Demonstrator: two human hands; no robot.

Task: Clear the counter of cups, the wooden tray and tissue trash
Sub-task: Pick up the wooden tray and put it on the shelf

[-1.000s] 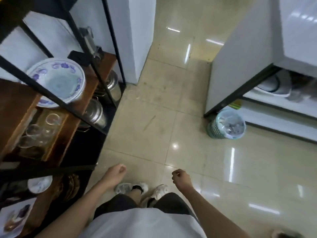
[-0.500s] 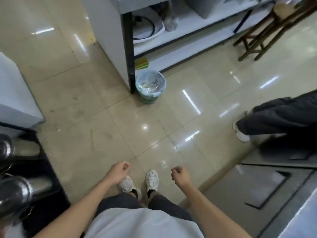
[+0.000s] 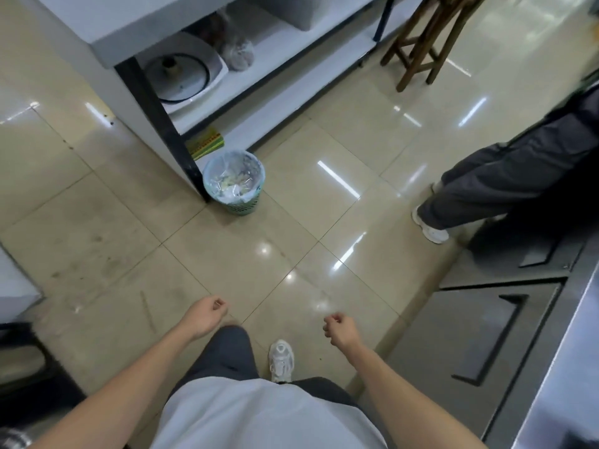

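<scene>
My left hand (image 3: 205,316) and my right hand (image 3: 339,328) hang over the beige tiled floor, both loosely curled into fists with nothing in them. A small green waste bin (image 3: 234,181) lined with a clear bag holds crumpled tissue and scraps; it stands on the floor ahead of me, against the black leg of a white shelf unit (image 3: 155,118). No cups or wooden tray are in view. The steel counter's edge (image 3: 564,384) runs along the lower right.
Another person's dark trouser leg and white shoe (image 3: 431,230) stand at the right by the steel cabinet (image 3: 479,332). A wooden stool (image 3: 421,37) is at the top right. A white appliance (image 3: 184,72) and a bag sit on the lower shelf.
My view has swung right, from the dark rack of dishes and glasses to the floor, bin and steel counter. My left leg has stepped forward. Both hands stay curled and empty.
</scene>
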